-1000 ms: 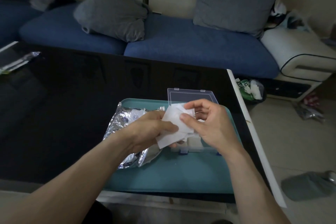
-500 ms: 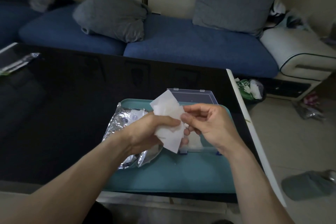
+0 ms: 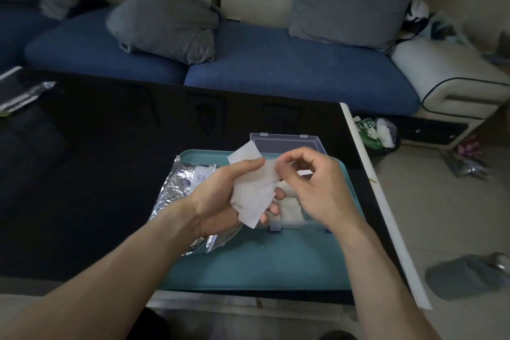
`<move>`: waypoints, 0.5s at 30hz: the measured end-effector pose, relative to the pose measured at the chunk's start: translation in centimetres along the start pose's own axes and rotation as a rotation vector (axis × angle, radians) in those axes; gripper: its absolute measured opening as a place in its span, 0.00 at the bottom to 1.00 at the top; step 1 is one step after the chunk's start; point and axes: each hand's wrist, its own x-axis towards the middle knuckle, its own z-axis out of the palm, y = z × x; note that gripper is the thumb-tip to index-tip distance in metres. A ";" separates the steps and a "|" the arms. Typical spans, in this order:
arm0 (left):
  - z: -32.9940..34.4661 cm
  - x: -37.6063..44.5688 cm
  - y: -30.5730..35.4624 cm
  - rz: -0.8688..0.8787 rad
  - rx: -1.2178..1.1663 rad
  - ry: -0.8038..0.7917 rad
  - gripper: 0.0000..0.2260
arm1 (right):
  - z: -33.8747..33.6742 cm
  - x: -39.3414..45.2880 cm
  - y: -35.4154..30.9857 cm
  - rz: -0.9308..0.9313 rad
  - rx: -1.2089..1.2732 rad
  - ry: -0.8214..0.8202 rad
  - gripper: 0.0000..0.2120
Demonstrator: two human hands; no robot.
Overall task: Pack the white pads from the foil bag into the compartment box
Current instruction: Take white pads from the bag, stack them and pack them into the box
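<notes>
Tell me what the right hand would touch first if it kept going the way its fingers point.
Likely the white pad held in the left hand; the right hand already looks to touch its edge.

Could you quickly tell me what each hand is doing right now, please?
Left hand: curled round a thin white rectangular pad, holding it.
Right hand: fingertips pinch the same pad's right edge.

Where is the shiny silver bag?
In the head view, the crinkled silver foil bag lies on the teal tray's left side, partly under the left hand.
</notes>
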 end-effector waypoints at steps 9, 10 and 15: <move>0.0 0.1 0.1 -0.006 -0.100 0.047 0.26 | -1.4 -0.4 -1.3 0.043 0.122 -0.281 0.06; 0.1 0.1 0.1 -0.005 -0.097 0.048 0.26 | -1.0 -0.6 -1.4 0.058 0.049 -0.293 0.06; 0.0 0.1 -0.1 -0.031 -0.086 0.073 0.25 | -0.3 -0.7 -1.6 0.080 -0.239 -0.240 0.13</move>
